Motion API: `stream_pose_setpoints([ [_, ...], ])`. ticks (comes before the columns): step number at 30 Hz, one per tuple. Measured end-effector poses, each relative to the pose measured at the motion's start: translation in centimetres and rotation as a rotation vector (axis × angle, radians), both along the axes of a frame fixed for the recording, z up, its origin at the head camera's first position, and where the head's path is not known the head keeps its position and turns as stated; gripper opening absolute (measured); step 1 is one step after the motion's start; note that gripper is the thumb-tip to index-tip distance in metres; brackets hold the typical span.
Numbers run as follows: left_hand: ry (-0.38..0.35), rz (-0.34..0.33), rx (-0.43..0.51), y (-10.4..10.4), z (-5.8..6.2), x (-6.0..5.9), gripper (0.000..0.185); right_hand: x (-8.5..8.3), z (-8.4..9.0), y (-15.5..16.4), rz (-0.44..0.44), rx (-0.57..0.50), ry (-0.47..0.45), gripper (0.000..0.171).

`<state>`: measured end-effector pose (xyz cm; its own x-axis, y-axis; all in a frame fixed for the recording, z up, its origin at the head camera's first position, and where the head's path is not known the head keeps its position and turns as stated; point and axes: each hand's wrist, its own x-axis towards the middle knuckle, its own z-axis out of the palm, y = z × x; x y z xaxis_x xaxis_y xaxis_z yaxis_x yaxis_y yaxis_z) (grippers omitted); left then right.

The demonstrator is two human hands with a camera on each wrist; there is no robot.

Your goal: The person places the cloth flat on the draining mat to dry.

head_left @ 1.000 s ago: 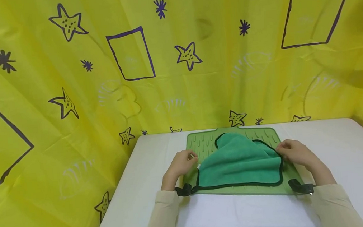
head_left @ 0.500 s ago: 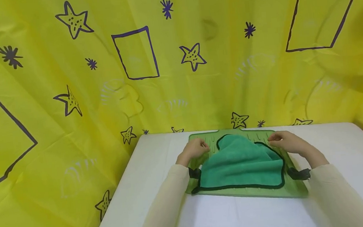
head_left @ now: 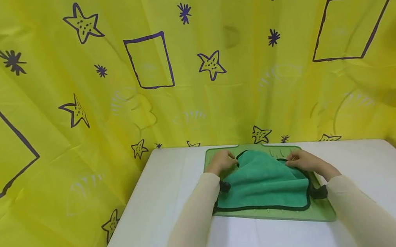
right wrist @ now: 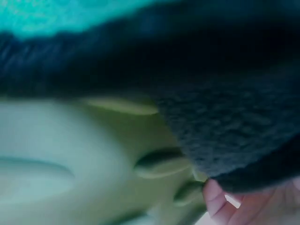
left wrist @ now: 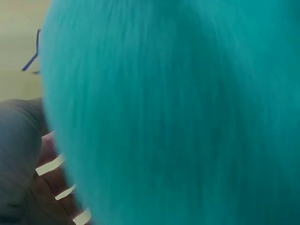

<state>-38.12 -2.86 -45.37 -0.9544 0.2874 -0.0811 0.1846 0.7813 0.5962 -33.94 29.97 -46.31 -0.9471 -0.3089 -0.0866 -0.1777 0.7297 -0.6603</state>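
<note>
A green cleaning cloth [head_left: 263,184] with black edging lies rumpled over a light green ridged mat [head_left: 322,208]. At its upper left edge, my left hand [head_left: 223,161] pinches the border. In the left wrist view the green cloth [left wrist: 159,112] fills most of the picture and covers the fingertips of my left hand [left wrist: 47,183]. My right hand [head_left: 305,161] pinches the cloth at its upper right edge. The right wrist view has the fingers [right wrist: 215,199] at a black-edged corner, where the cloth's grey underside [right wrist: 229,126] shows.
The mat lies on a white-covered table [head_left: 174,180]. Behind and to the left hangs a yellow curtain [head_left: 185,101] with dark stars and frames, close to the table's back edge. Black straps [head_left: 318,192] are at both wrists.
Both hands have moved inward and up along the cloth, from its sides to its upper edge, and now grip it there. The head view has shifted slightly.
</note>
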Motion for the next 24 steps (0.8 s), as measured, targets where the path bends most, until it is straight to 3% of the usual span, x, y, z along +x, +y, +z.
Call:
stream_pose_setpoints([
  [5, -0.061, 0.036, 0.038, 1.2, -0.3, -0.1, 0.055, 0.0, -0.5, -0.1, -0.012, -0.050, -0.041, 0.022],
  [9, -0.051, 0.100, -0.008, 1.7, -0.5, -0.1, 0.060, 0.2, -0.6, 0.1, -0.031, -0.073, -0.069, 0.025],
  [13, -0.058, 0.088, -0.009, 1.7, -0.5, -0.1, 0.058, 0.4, -0.7, 0.5, -0.054, -0.087, -0.073, 0.026],
  [19, -0.089, 0.085, 0.183, 0.9, -0.4, -0.3, 0.059, 0.7, -0.5, 1.1, -0.067, -0.139, -0.069, 0.029],
  [24, -0.020, 0.117, 0.291, -0.2, 0.2, -0.4, 0.052, 0.9, -0.6, 1.7, -0.091, -0.179, -0.062, 0.030],
])
